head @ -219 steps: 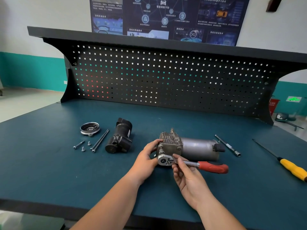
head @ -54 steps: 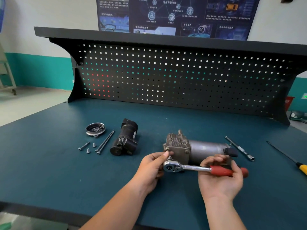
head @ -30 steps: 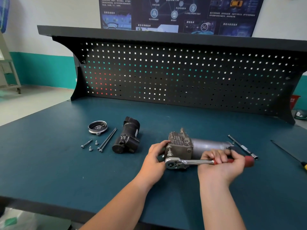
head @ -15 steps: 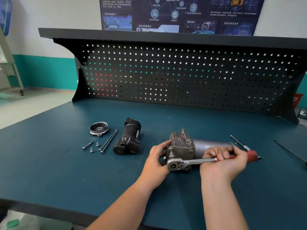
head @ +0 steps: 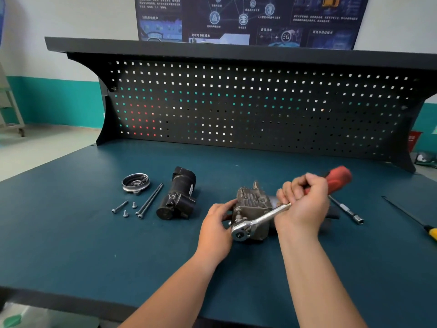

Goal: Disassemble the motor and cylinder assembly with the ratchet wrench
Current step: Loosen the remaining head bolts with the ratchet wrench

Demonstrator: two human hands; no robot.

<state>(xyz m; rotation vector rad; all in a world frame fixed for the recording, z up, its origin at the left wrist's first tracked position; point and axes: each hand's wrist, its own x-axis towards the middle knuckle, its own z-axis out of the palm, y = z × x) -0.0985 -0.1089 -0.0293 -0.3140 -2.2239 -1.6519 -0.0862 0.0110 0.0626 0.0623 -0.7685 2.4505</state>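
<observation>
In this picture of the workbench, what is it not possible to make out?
Head view only.
The fastener under the silver ratchet wrench: covered by the wrench's round head.
The grey metal motor cylinder: almost wholly behind the right hand.
The yellow-handled screwdriver: cut off by the right edge.
The wrench's red handle: motion-blurred.

Dark teal worktop [head: 71, 233], black pegboard [head: 260, 110] dotted with square holes, red-handled silver ratchet wrench [head: 264, 218], black housing [head: 177, 197], yellow-handled screwdriver [head: 432, 232]
</observation>
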